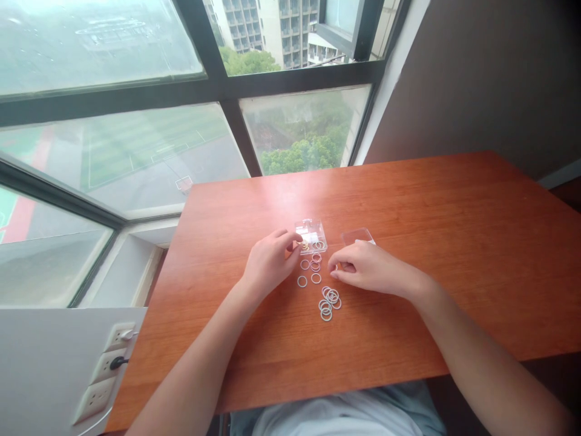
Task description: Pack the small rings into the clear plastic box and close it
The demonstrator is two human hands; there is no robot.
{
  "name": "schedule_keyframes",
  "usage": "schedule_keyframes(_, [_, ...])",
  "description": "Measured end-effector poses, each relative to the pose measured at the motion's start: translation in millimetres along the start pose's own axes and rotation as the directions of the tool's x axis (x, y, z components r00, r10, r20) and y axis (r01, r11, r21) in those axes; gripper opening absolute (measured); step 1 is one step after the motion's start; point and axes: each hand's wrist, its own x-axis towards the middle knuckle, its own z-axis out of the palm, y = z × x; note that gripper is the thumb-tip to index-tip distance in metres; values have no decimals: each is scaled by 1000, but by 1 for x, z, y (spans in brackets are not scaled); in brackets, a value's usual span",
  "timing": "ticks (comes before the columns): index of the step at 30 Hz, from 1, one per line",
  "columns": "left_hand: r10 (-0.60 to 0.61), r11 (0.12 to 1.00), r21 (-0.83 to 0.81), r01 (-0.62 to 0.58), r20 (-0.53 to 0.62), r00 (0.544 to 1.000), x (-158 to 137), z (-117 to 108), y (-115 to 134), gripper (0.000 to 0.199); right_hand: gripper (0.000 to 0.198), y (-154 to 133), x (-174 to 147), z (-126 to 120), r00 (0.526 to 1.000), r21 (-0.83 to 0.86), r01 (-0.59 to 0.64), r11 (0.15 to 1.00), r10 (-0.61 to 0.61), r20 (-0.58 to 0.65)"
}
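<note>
My left hand (271, 259) is at the near left corner of a clear plastic box (320, 230), its thumb and index finger curled close together beside yellow rings (305, 246). Whether those fingertips hold a ring or the box edge is hard to make out. Pale rings (319, 245) also lie in the box. My right hand (365, 266) is closed in a pinch just right of the loose rings, with a bit of a small pale ring (336, 267) showing at its fingertips. Pink rings (316, 261) and several grey-white rings (330, 298) lie on the table between and below my hands.
Behind my right hand lies a clear plastic lid (356, 235), partly covered by it. The brown wooden table (454, 242) borders a large window (299, 127) at the back and left. Wall sockets (107, 366) with plugs are at lower left.
</note>
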Motion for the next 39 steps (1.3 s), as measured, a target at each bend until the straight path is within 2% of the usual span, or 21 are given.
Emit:
schedule_keyframes(4, [38,998,-41,-39,-25,999,0,-5,-5,15,17,-7,-3,-2,990,-23,-16,1000,19,140])
schedule_keyframes(11, [67,994,-82,-69,-25,997,1,-10,-15,13,13,-10,-3,7,983,-54,-24,998,33,178])
schedule_keyframes(18, [101,993,-61,-99,22,995,-1,-18,-14,15,17,-5,-3,4,995,-60,0,998,6,98])
schedule_keyframes(24, [112,993,-53,-108,93,989,-2,-21,-13,16,11,-7,-6,10,987,-26,20,999,-16,162])
schedule_keyframes(30, [137,990,-53,-130,182,974,-4,-26,-8,17,13,-7,-5,8,990,-17,44,999,-41,131])
schedule_keyframes(36, [147,989,-49,-139,249,957,-5,-29,-5,17,22,-3,-3,4,997,-91,-34,995,40,66])
schedule_keyframes(39, [134,991,-39,-129,278,951,-6,-29,-6,17,20,-2,-2,5,998,-128,-48,991,52,26])
